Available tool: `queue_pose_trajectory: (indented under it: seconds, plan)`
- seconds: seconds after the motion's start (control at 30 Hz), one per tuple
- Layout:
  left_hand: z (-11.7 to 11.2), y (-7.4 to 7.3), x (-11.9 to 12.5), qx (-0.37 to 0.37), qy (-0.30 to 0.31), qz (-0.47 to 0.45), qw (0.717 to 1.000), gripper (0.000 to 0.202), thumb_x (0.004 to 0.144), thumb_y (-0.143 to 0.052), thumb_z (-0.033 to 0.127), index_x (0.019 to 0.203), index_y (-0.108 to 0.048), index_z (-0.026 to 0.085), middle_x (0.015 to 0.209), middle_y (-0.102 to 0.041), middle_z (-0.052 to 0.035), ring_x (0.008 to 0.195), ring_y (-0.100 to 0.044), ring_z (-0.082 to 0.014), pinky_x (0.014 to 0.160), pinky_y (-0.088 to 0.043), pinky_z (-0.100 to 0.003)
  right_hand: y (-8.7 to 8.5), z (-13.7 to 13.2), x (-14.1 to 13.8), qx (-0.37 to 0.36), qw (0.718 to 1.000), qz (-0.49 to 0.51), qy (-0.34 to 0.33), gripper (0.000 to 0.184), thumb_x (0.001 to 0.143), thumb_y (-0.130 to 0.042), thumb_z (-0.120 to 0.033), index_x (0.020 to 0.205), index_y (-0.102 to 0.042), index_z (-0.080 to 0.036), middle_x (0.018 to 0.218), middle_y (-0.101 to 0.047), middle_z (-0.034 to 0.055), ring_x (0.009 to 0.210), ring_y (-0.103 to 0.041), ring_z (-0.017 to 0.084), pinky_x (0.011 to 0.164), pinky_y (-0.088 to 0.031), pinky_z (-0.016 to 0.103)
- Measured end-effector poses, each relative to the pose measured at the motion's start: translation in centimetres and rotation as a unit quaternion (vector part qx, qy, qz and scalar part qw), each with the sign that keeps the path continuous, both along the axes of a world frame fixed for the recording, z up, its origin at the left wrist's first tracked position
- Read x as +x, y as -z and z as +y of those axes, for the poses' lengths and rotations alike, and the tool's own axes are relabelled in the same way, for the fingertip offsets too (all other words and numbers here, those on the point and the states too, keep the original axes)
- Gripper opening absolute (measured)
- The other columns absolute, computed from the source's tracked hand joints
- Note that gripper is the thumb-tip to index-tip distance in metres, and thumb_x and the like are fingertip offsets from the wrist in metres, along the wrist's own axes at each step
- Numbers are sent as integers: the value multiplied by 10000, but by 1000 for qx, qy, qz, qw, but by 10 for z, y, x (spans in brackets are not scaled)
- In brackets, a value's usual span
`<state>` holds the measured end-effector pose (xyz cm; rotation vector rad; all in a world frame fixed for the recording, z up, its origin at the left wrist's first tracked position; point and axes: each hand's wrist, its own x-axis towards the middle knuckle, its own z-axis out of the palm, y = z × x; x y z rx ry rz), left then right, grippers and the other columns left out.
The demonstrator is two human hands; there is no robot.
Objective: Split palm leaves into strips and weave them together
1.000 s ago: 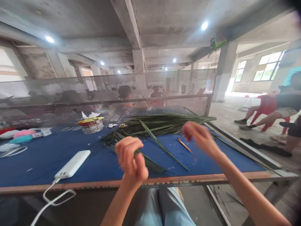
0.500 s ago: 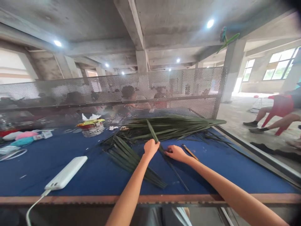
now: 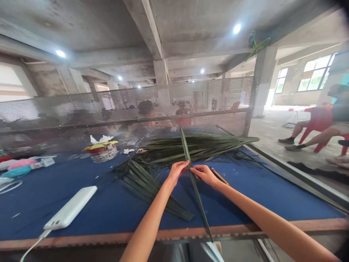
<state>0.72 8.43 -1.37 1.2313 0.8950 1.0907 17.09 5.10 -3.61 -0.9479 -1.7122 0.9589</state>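
Observation:
A long narrow green leaf [image 3: 198, 196] runs between my two hands, its upper end rising above the leaf pile and its lower end reaching past the table's front edge. My left hand [image 3: 178, 170] pinches the leaf from the left side. Close by on the right, my right hand [image 3: 203, 173] grips the same leaf between thumb and fingers. Behind them lies a pile of long green leaves [image 3: 201, 145]. A fan of loose leaf strips [image 3: 147, 185] is spread left of my hands. An orange-and-black cutter [image 3: 220, 177] rests beside my right wrist, partly hidden by it.
A white power bank [image 3: 71, 208] with a cable lies at the left front. Farther back are a basket [image 3: 104, 154] with a yellow packet and tissue, and pink and blue items [image 3: 20, 168]. A perforated metal screen [image 3: 131, 109] borders the table's far side. A person sits at right.
The leaf has been lifted, and its upper end stands higher and more upright. Both hands have come together on it. The view has shifted slightly.

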Motion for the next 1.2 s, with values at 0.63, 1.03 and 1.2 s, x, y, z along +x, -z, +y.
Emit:
queue_pose_trajectory:
  seconds: [0.63,1.03,1.2]
  plan:
    - [14,-1,-9,43,-144,-86,985,238,609,-800,311,739,-681,150,616,-631,8,518,-557,-104,555,-445,-232,-35,-7,56,64,751,-606,254,463,907,-442,-509,878,-688,-119,888,-707,177,891,-670,308,688,-425,312]
    - [-4,-16,-11,-165,156,-302,926,289,911,-331,63,653,-423,156,492,-273,68,335,-277,-40,335,-227,-158,-31,-6,48,70,796,-529,285,401,947,-375,-405,838,-688,-178,801,-706,118,825,-672,237,663,-398,269]
    - [-12,-13,-4,-203,229,-299,904,289,928,-280,74,684,-412,152,506,-191,79,311,-196,-29,312,-145,-140,-20,-6,30,68,945,-238,212,556,899,-361,-616,757,-681,-184,635,-622,32,633,-581,163,591,-368,245]
